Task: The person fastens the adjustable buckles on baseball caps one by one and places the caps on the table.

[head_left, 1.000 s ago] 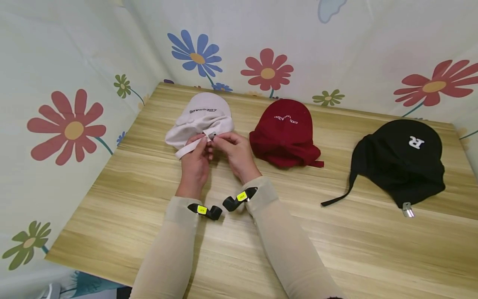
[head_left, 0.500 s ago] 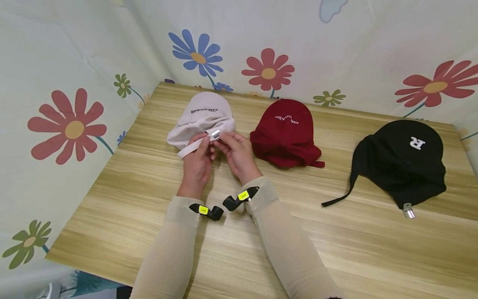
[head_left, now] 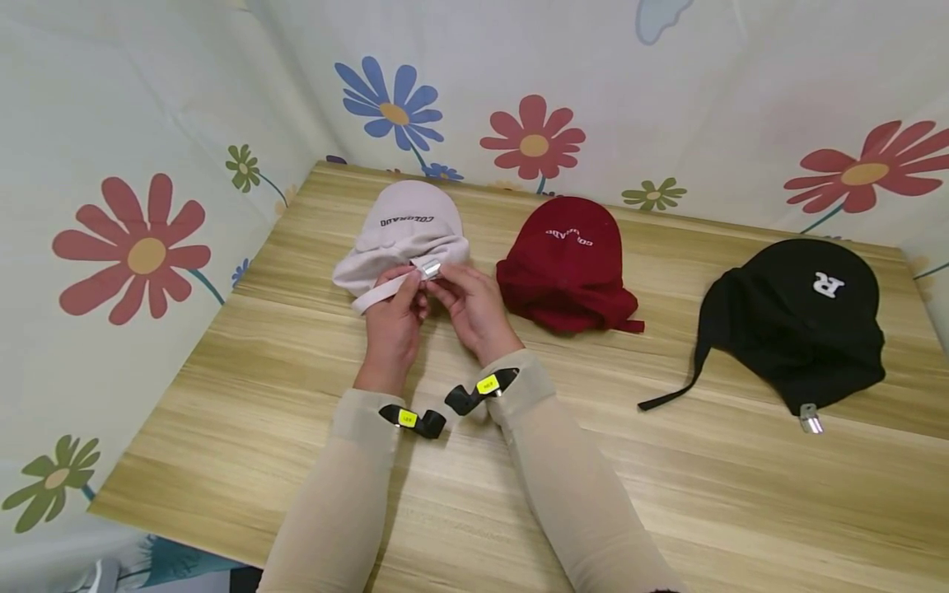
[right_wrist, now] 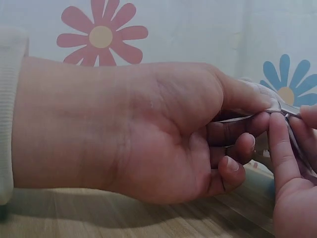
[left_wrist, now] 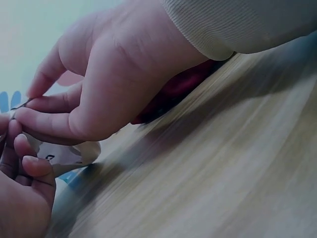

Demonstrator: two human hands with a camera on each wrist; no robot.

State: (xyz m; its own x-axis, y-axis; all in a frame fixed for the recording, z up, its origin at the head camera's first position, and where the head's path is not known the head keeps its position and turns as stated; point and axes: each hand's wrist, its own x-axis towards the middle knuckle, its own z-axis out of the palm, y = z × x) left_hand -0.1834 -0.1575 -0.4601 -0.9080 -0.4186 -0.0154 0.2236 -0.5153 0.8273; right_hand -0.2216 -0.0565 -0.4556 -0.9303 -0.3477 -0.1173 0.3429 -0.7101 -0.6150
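A white cap [head_left: 408,206] with dark lettering lies at the table's back left, its soft crown bunched towards me. Between my hands sits its silver metal buckle [head_left: 430,268]. My left hand [head_left: 391,336] pinches the white strap [head_left: 376,296] beside the buckle, and a length of strap hangs over the hand's back left. My right hand [head_left: 478,311] pinches the buckle's right side between thumb and fingertips. In the right wrist view, the left hand [right_wrist: 163,129] meets the right fingertips at the metal piece. The left wrist view shows the right hand [left_wrist: 109,84] from its side; the buckle is mostly hidden there.
A dark red cap [head_left: 559,263] lies just right of my hands. Farther right is a black cap [head_left: 797,313] with a white letter, a loose strap [head_left: 678,398] and a metal buckle [head_left: 811,420]. The wooden table [head_left: 445,511] meets flowered cloth walls behind and at left.
The buckle in my fingers has turned, so its shiny flat face now shows where a smaller grey side showed earlier. Both hands have barely shifted; the caps lie in the same places.
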